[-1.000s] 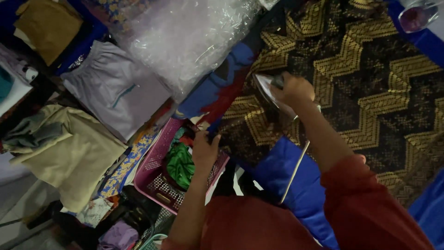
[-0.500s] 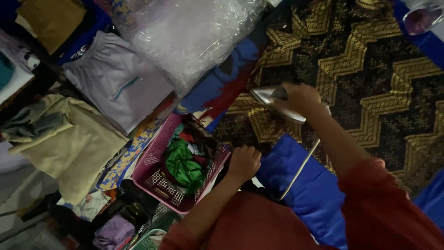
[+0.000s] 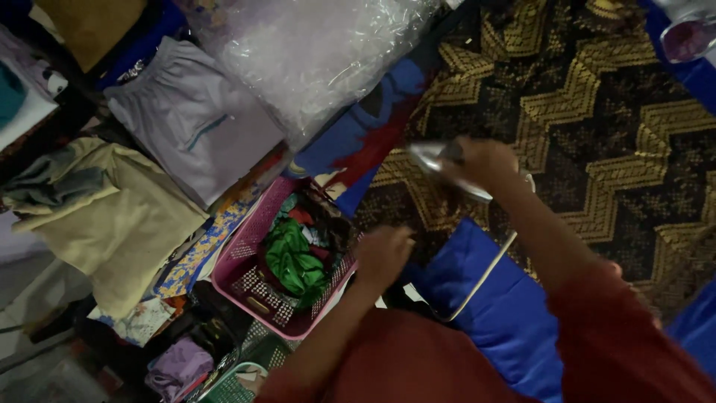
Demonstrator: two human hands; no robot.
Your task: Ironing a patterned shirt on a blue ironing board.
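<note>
My right hand (image 3: 488,160) grips the handle of a silver clothes iron (image 3: 436,163), which rests on a black cloth with gold zigzags (image 3: 597,134); the iron looks blurred. A white cord (image 3: 481,280) runs from it across a blue cloth (image 3: 507,321). My left hand (image 3: 382,254) is curled shut at the near edge of the patterned cloth, just right of a pink plastic basket (image 3: 246,287). I see nothing in it. The basket holds crumpled clothes, a green garment (image 3: 294,261) on top.
A clear plastic bag (image 3: 321,52) lies at the top. Folded grey shorts (image 3: 194,119) and a beige garment (image 3: 112,224) lie to the left. A green basket (image 3: 235,384) and purple cloth (image 3: 179,366) sit below. A glass (image 3: 690,33) stands at the top right.
My left hand has drawn back from over the pink basket to the edge of the patterned cloth. My right hand has slid the iron a little along the cloth.
</note>
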